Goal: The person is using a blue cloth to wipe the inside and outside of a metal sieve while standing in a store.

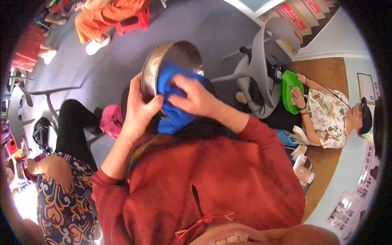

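Observation:
A round metal pan or basin [150, 72] is tilted on its side in front of my chest, its hollow facing right. My left hand [141, 104] grips its near left rim, thumb at the edge and fingers behind the wall. Against the pan's inside and near rim lies a bunched blue cloth [174, 118], which my right hand [194, 98] presses with bent, slightly blurred fingers. Part of the cloth hangs below the rim over my dark-clad lap. The far inner wall of the pan shows above the cloth.
A grey plastic chair [260, 70] stands right of the pan. Beyond it a seated person holds a green plastic tray [289, 92]. A pink cloth item [111, 121] is left of my lap. Another person sits close on the left. A red stool [134, 23] stands further off.

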`<state>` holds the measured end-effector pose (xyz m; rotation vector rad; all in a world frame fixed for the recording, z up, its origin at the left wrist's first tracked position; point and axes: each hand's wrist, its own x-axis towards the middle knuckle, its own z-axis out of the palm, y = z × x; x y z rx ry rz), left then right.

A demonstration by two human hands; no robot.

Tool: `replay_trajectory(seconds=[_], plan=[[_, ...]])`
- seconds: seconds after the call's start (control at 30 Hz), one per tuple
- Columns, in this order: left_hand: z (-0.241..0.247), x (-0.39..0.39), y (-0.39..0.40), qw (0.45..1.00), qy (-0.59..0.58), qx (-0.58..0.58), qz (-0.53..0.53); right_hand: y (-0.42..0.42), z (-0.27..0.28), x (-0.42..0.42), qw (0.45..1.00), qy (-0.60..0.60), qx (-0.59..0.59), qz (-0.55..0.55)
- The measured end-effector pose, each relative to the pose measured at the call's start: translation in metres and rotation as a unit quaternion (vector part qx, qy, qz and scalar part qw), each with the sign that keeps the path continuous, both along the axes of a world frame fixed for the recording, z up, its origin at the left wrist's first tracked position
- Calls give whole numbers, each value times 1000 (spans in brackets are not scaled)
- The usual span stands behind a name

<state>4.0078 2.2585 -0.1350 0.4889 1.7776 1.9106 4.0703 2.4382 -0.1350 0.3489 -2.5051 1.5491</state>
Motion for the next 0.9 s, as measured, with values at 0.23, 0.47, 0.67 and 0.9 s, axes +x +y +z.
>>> replay_trajectory(seconds=[0.23, 0.47, 0.67, 0.9], plan=[[8, -14, -16, 995, -73, 40, 63, 20, -23, -84, 950, 143, 258, -98], [2, -20, -47, 988, -67, 71, 121, -30, -36, -39, 988, -46, 142, 35], [-11, -13, -65, 989, -78, 12, 125, -63, -19, -87, 956, 239, 171, 23], [-22, -2, -73, 988, -70, 27, 138, -33, -66, -88, 961, 57, 265, -52]])
